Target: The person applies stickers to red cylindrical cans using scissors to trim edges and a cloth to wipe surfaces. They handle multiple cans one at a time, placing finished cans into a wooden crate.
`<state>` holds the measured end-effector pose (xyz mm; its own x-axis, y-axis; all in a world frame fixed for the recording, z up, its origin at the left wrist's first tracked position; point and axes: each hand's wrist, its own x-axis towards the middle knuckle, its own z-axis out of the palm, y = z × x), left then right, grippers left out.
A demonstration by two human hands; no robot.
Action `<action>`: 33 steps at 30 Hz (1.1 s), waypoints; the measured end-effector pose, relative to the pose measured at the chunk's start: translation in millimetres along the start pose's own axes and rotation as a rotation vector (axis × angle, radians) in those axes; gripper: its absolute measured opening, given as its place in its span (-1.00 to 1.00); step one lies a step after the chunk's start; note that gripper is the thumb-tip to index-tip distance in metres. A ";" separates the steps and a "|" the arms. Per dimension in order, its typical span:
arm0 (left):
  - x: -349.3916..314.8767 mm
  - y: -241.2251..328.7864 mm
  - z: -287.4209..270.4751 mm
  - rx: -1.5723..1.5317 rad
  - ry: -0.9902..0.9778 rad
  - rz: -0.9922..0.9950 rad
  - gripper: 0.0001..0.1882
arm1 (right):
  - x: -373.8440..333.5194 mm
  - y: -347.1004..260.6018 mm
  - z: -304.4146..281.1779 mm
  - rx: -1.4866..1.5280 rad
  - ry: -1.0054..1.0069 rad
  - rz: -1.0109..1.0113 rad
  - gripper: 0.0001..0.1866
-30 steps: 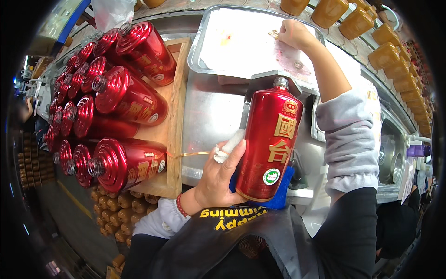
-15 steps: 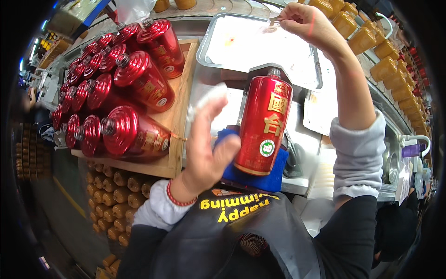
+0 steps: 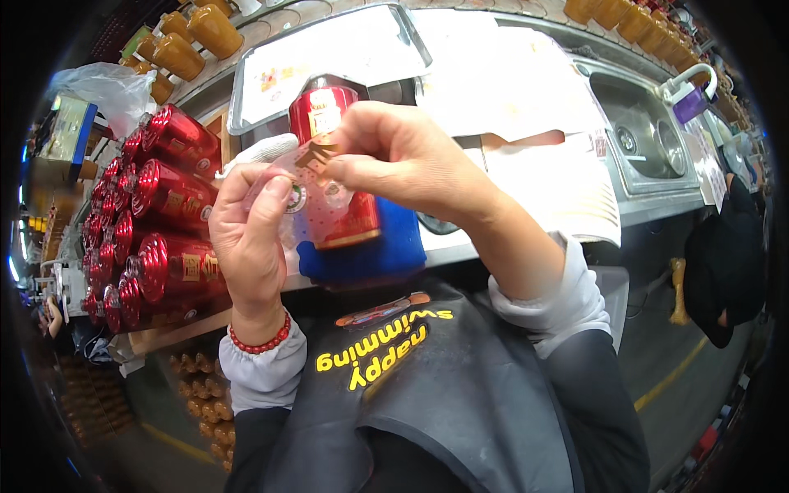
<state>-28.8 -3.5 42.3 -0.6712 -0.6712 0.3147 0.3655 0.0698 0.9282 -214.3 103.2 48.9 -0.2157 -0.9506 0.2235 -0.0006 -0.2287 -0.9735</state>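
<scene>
Left hand (image 3: 253,226): thumb and fingers pinching the near-left part of a clear, pink-flecked film (image 3: 335,215); a white wrap (image 3: 265,150) shows at its fingers, a red bead bracelet (image 3: 261,337) at its wrist. Right hand (image 3: 411,164): thumb and forefinger pinching a gold-toned piece (image 3: 316,156) at the film's upper edge (cannot tell whether the two are joined). Directly behind the film in this view: a red bottle (image 3: 355,222), neck pointing away from the person, base end over a blue cloth (image 3: 399,238). Contact between film and bottle: cannot tell. Beyond the neck, a metal-rimmed tray (image 3: 416,34) bearing white sheet. To the left, a cluster of similar red bottles (image 3: 168,197); to the right, white papers (image 3: 501,82), then a metal sink (image 3: 657,160).
</scene>
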 end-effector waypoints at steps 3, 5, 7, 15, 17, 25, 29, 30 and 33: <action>-5.9 2.2 7.2 0.112 0.012 -0.059 -0.89 | -32.1 8.8 -16.4 0.055 0.090 0.045 -0.87; -6.2 4.9 2.9 0.194 0.014 -0.073 -0.91 | -52.5 12.4 -30.4 -0.373 0.235 0.126 -0.86; -4.3 9.2 2.3 0.167 -0.004 -0.095 -0.90 | -74.1 46.7 -43.7 -1.015 0.244 -0.010 -0.80; -12.1 15.1 -18.1 0.117 -0.065 -0.202 -0.86 | -88.4 67.6 -18.5 -1.416 0.225 -0.067 -0.72; -12.4 20.3 -17.7 0.093 -0.056 -0.209 -0.83 | -85.9 68.0 -18.4 -1.394 0.231 -0.082 -0.76; -11.1 25.1 -10.1 0.010 -0.103 -0.244 -0.77 | -39.4 15.9 15.7 -0.137 0.017 -0.052 -0.72; -10.6 27.3 -7.2 0.022 -0.113 -0.250 -0.78 | -34.5 19.7 17.0 0.012 -0.059 0.018 -0.82; -11.3 27.4 -6.9 0.019 -0.109 -0.252 -0.78 | -37.6 17.9 13.5 -0.008 -0.055 0.051 -0.86; -13.7 26.8 -16.6 0.037 -0.116 -0.289 -0.78 | -51.2 0.4 -3.5 -0.165 -0.018 0.238 -0.83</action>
<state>0.9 -4.8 59.5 -0.8139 -0.5784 0.0558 0.1271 -0.0835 0.9884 -206.8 152.6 37.0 -0.2116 -0.9773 -0.0128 -0.1109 0.0371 -0.9931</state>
